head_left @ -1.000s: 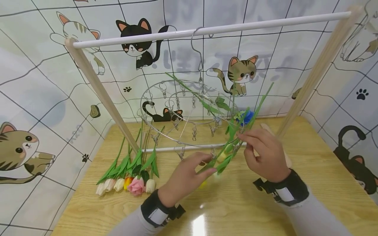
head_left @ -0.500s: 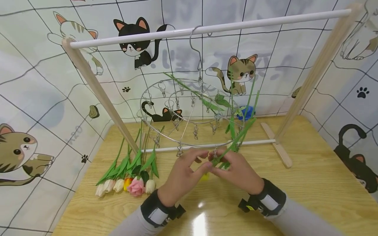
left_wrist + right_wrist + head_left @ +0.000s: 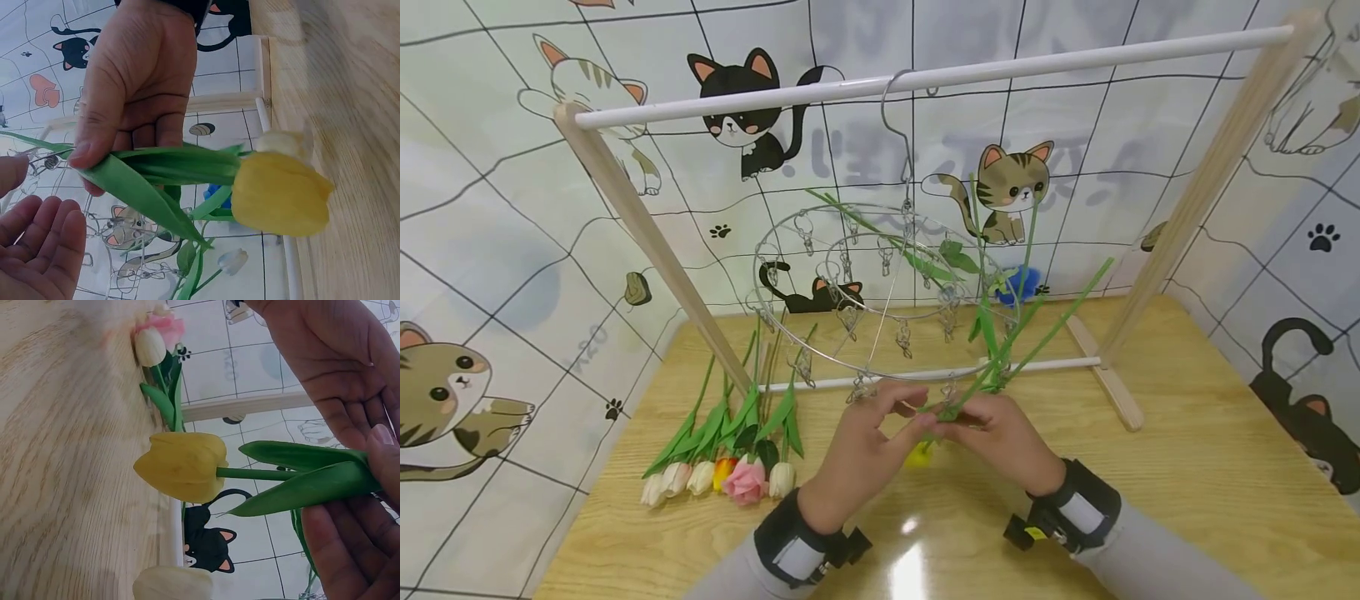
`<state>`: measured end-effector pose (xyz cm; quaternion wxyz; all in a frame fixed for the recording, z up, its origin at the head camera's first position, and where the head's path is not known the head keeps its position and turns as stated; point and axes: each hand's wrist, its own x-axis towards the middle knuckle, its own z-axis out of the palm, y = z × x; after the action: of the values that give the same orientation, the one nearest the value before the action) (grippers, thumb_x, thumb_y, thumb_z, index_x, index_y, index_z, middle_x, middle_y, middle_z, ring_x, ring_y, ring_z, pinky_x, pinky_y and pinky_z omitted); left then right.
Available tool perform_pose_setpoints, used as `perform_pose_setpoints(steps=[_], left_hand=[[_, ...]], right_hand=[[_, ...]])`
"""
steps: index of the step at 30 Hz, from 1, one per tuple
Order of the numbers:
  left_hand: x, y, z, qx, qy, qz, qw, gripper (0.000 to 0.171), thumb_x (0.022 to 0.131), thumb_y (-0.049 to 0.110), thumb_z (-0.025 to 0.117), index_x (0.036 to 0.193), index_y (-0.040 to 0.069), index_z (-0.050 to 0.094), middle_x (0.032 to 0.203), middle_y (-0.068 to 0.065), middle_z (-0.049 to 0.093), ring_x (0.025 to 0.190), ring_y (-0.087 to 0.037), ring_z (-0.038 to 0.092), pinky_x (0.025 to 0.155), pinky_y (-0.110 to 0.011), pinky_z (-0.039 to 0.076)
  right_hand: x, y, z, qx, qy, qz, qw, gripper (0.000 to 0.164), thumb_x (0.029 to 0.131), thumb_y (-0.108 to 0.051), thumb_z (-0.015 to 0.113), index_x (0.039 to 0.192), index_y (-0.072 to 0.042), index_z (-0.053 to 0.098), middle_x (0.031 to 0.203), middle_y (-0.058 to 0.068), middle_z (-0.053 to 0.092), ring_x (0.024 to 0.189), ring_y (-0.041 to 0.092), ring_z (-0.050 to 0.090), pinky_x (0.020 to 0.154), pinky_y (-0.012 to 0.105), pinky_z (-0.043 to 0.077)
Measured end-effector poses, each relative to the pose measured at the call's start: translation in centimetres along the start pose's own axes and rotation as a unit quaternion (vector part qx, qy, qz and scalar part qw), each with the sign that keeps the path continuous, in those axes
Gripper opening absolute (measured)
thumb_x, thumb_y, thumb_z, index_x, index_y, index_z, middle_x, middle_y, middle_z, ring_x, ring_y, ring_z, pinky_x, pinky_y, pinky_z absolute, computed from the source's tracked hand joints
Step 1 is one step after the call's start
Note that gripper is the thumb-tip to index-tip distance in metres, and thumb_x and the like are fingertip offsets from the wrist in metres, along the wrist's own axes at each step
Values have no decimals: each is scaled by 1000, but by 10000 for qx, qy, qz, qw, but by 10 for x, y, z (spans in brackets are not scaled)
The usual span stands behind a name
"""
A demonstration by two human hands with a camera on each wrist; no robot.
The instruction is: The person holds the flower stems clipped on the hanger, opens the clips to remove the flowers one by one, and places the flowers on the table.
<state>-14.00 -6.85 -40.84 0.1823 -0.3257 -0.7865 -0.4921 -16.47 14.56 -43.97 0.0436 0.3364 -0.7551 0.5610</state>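
In both wrist views a yellow tulip with long green leaves hangs bloom down. My right hand pinches its stem and leaves between thumb and fingers. A small metal clip of the hanging rack is right at the stem. My left hand is beside it, thumb tip at the clip and stem, the other fingers bent loosely; I cannot tell whether it pinches the clip. The tulip's stem slants up to the right past the ring.
The round rack hangs by its hook from a white rod on wooden posts. A blue flower and other stems hang at its right. Several tulips and a pink rose lie on the left of the wooden table.
My right hand has come left and down from the stems at the rack's right side to the yellow tulip's stem beside my left hand. The left hand stays nearly in place.
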Motion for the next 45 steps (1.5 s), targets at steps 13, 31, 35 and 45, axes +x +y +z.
perform_pose_setpoints(steps=[13,31,35,45], left_hand=[[1,8,0,-1018,-224,-1178,9876,36,91,15,80,125,7,71,121,-7,74,106,-19,73,98,-32,60],[8,14,-1,-1520,-380,-1769,9717,25,91,10,79,115,5,74,111,-10,78,103,-17,74,93,-31,61],[7,14,0,-1630,-259,-1799,9697,23,90,7,80,111,2,73,109,-15,78,100,-19,75,94,-31,61],[3,8,4,-1974,-91,-1525,9683,14,89,3,79,100,-1,71,110,-18,76,100,-10,74,99,-34,59]], right_hand=[[-3,-3,4,-326,-71,-580,9978,18,89,2,77,102,-10,76,99,7,78,91,4,71,77,28,63],[-3,-6,6,-227,-157,-664,9974,19,88,5,76,95,-12,74,88,1,74,79,1,59,67,23,56],[-2,-7,8,-162,-196,-691,9973,18,88,5,75,95,-12,74,87,2,73,77,2,57,64,22,53],[-4,-9,9,-166,-260,-592,9978,13,91,-1,75,99,-11,76,96,6,78,84,1,64,70,24,58]])
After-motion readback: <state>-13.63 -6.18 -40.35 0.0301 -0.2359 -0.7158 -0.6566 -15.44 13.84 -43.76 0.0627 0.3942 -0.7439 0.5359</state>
